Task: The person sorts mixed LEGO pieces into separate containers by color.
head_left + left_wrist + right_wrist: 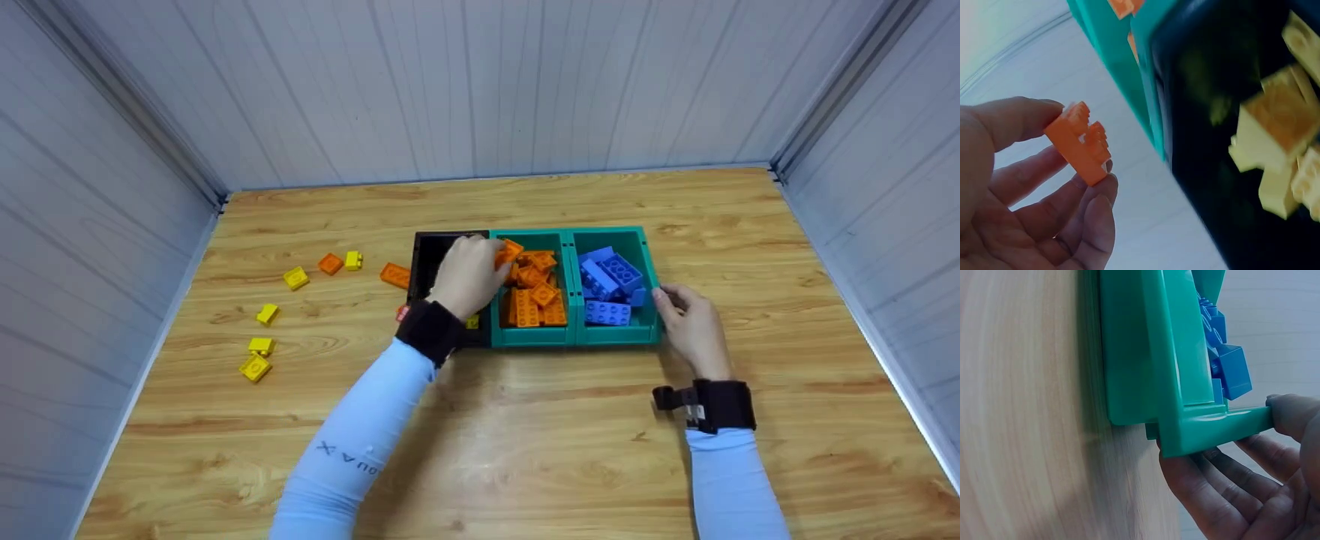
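Between thumb and fingers, my left hand (470, 276) pinches an orange toy brick (1079, 143), held over the border of the black bin and the middle green bin (532, 340). That green bin contains a heap of orange bricks (527, 307). My right hand (694, 330) grips the right rim of the other green bin (1185, 422), thumb on top and fingers underneath. Blue bricks (607, 313) lie inside this bin. The black bin (1202, 169) has yellow bricks (1275, 135) in it, partly hidden by my left arm in the head view.
Loose yellow bricks (296, 278) are scattered on the wooden table (570, 450) at the left. Two orange bricks (331, 263) lie among and beside them. A red piece (402, 313) shows by the black bin, mostly covered. Pale panel walls (502, 90) enclose the table's back and sides.
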`<state>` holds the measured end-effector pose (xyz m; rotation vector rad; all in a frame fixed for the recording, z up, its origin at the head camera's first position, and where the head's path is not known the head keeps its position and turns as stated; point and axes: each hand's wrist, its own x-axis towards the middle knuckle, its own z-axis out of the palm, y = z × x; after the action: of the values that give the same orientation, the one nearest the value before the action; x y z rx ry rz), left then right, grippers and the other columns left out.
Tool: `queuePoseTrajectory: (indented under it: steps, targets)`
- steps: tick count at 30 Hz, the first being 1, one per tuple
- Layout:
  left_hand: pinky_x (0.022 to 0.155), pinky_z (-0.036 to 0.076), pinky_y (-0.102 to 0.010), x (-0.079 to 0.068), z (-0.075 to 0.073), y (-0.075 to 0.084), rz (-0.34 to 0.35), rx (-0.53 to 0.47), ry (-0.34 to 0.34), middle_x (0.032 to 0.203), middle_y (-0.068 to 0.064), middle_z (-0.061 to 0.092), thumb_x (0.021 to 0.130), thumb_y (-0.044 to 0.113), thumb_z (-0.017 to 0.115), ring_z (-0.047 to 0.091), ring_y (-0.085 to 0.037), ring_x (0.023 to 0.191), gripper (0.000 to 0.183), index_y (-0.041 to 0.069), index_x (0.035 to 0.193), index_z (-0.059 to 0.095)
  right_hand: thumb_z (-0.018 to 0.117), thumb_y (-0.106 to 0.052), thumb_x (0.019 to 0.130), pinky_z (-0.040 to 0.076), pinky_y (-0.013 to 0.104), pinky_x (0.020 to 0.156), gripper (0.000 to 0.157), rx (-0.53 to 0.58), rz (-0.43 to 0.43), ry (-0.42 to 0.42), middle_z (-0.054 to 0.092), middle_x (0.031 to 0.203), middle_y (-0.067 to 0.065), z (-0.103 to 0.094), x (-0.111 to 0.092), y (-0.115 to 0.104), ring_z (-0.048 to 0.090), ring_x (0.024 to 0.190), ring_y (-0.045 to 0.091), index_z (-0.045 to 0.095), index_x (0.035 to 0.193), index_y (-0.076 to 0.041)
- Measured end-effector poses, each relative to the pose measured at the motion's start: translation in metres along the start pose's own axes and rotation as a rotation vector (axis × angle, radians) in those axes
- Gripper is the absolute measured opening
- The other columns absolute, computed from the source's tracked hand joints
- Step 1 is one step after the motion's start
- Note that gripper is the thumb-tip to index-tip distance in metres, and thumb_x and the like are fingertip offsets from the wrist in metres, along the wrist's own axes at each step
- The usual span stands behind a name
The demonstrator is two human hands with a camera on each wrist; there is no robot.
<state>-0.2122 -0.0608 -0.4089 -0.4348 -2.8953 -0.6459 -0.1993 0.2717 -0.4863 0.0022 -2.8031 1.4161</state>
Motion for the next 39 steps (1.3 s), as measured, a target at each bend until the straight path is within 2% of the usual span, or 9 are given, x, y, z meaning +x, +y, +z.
queuePoseTrajectory:
  steps: [5, 9, 17, 25, 30, 39]
  targets:
    - [0.1, 0.046, -0.04, 0.009, 0.014, 0.006, -0.006, 0.018, -0.01, 0.113, -0.015, 0.071, 0.096, 0.017, 0.066, 0.065, -0.031, 0.105, 0.029, 0.0, 0.12, 0.07, 0.046, -0.043, 0.104, 0.043, 0.053, 0.102, 0.055, 0.005, -0.003, 0.004, 0.059, 0.13, 0.025, 0.0, 0.0, 0.001, 0.051, 0.126, 0.041, 0.056, 0.135, 0.002]
    - [0.092, 0.052, -0.038, 0.014, 0.022, 0.008, -0.021, 0.019, -0.009, 0.108, -0.015, 0.072, 0.095, 0.018, 0.067, 0.067, -0.029, 0.099, 0.026, 0.0, 0.114, 0.072, 0.047, -0.042, 0.104, 0.044, 0.052, 0.101, 0.054, 0.005, 0.0, 0.008, 0.06, 0.129, 0.024, 0.001, 0.0, 0.001, 0.052, 0.126, 0.04, 0.057, 0.134, 0.001]
    - [0.084, 0.054, -0.038, 0.017, 0.029, 0.009, 0.008, 0.034, 0.002, 0.098, -0.013, 0.073, 0.095, 0.014, 0.067, 0.068, -0.028, 0.091, 0.019, 0.0, 0.105, 0.074, 0.046, -0.043, 0.104, 0.044, 0.052, 0.102, 0.055, 0.004, 0.014, 0.004, 0.059, 0.131, 0.024, 0.0, 0.0, 0.0, 0.05, 0.127, 0.04, 0.057, 0.135, 0.001]
    - [0.082, 0.053, -0.04, 0.018, 0.029, 0.009, 0.021, 0.05, 0.015, 0.09, -0.013, 0.071, 0.095, 0.014, 0.068, 0.066, -0.029, 0.086, 0.016, -0.001, 0.099, 0.073, 0.046, -0.042, 0.104, 0.044, 0.052, 0.102, 0.056, 0.0, 0.0, 0.008, 0.059, 0.13, 0.025, 0.0, -0.001, -0.001, 0.051, 0.127, 0.041, 0.056, 0.135, 0.003]
    - [0.079, 0.049, -0.041, 0.014, 0.026, 0.012, 0.033, 0.008, -0.006, 0.084, -0.013, 0.068, 0.096, 0.02, 0.068, 0.063, -0.029, 0.081, 0.02, 0.0, 0.093, 0.071, 0.046, -0.045, 0.104, 0.043, 0.052, 0.101, 0.058, 0.0, 0.008, 0.001, 0.059, 0.131, 0.024, 0.0, -0.001, -0.001, 0.05, 0.127, 0.04, 0.056, 0.136, 0.002]
    - [0.095, 0.048, -0.041, 0.01, 0.008, 0.01, 0.019, 0.001, -0.001, 0.106, -0.015, 0.071, 0.097, 0.022, 0.066, 0.065, -0.031, 0.1, 0.026, 0.0, 0.111, 0.072, 0.046, -0.046, 0.103, 0.044, 0.053, 0.101, 0.058, 0.005, 0.023, 0.003, 0.059, 0.131, 0.023, 0.0, -0.001, 0.0, 0.049, 0.129, 0.04, 0.057, 0.135, 0.001]
